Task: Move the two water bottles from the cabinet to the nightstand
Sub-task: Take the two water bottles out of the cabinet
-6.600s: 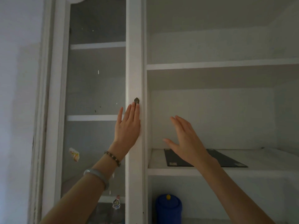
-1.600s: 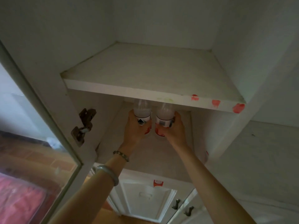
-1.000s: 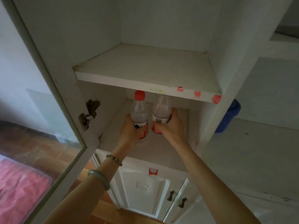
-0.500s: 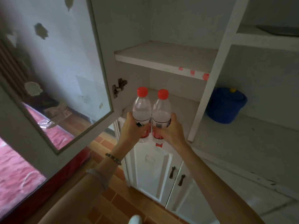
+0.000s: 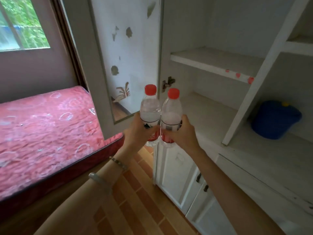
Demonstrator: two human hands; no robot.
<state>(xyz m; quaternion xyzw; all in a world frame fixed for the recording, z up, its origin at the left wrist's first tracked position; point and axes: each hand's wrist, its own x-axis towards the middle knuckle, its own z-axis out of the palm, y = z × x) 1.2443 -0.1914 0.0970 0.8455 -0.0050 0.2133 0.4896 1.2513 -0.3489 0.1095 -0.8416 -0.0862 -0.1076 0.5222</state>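
While the red mattress (image 5: pixel 45 133) fills nine o'clock and the white cabinet (image 5: pixel 220 65) spreads toward two, both water bottles sit upright at centre, touching, outside the shelves: left hand (image 5: pixel 137 133) wraps the left bottle (image 5: pixel 149 111), right hand (image 5: pixel 183 133) the right bottle (image 5: pixel 171 114).

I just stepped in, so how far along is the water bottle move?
Done: both bottles are out of the cabinet. In hand: the left hand grips the left bottle, the right hand grips the right bottle, both upright, side by side. Left: carrying them to the nightstand, which isn't in view.
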